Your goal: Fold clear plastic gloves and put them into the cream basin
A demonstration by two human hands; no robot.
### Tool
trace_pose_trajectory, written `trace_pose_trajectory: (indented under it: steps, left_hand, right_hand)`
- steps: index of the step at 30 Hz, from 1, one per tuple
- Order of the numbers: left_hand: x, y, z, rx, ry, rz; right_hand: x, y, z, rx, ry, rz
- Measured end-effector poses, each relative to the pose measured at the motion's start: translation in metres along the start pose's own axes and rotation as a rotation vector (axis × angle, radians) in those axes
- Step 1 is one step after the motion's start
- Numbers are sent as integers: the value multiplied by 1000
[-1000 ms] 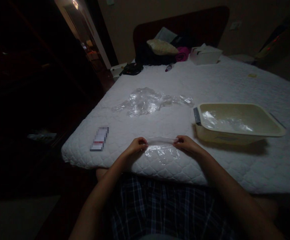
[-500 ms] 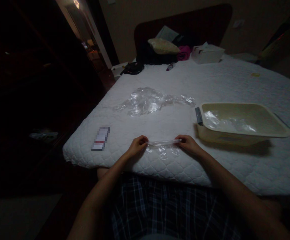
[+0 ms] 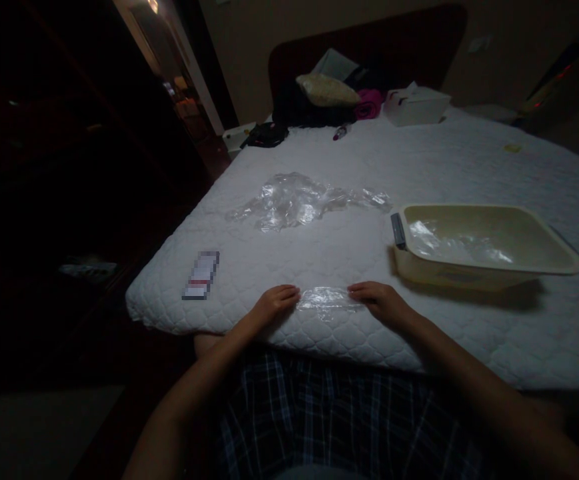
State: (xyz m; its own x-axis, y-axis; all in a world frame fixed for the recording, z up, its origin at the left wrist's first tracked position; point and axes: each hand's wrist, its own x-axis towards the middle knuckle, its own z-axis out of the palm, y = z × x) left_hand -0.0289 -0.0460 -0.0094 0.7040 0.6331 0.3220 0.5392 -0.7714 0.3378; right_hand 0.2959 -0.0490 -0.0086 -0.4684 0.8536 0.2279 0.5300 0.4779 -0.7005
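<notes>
A small clear plastic bag (image 3: 325,300) lies near the front edge of the white quilted bed (image 3: 269,260), stretched between both hands. My left hand (image 3: 276,301) has its fingers pressed together on the bag's left end. At the right end, my right hand (image 3: 376,300) pinches the plastic in the same way. Beyond the hands a heap of crumpled clear plastic (image 3: 296,200) is spread on the bed. To the right stands a cream tub (image 3: 474,272) with grey handles, holding more clear plastic (image 3: 449,243).
A phone-like blurred object (image 3: 201,275) lies at the left front. Toward the headboard are a pillow (image 3: 328,91), a pink roll (image 3: 368,104), a white box (image 3: 416,107), a dark bag (image 3: 266,135) and a small bottle (image 3: 340,133).
The upper edge of the small bag, a narrow raised band before, now lies flatter and wider. The fingers of both hands have straightened somewhat along its ends.
</notes>
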Motion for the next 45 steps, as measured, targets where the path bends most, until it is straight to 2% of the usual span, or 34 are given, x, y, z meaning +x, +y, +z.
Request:
trace_pose_trajectory:
  steps: [6, 10, 13, 17, 20, 23, 26, 29, 37, 45]
  left_hand:
    - [4, 9, 4, 34, 40, -40]
    - [9, 10, 5, 59, 46, -60]
    - [9, 9, 7, 76, 57, -35]
    - [8, 11, 10, 100, 44, 41]
    - [8, 17, 10, 99, -84, 109]
    - [6, 21, 9, 114, -207, 142]
    - [4, 22, 7, 112, -257, 160]
    - [2, 22, 7, 128, -279, 164]
    - [-2, 21, 8, 251, -322, 123]
    - [-7, 26, 6, 252, -284, 87]
  right_hand:
    - [3, -5, 3, 56, 35, 68]
    - [16, -13, -7, 144, 153, 138]
    - [27, -30, -12, 60, 240, 160]
    - [35, -60, 4, -105, 135, 83]
    - [29, -70, 31, -292, 58, -60]
    - [17, -60, 52, -430, -49, -111]
    - [6, -44, 58, -487, -115, -184]
    - [-1, -32, 51, -521, -130, -213]
    - [-16, -12, 32, -688, -134, -132]
    - [0, -8, 28, -728, -75, -186]
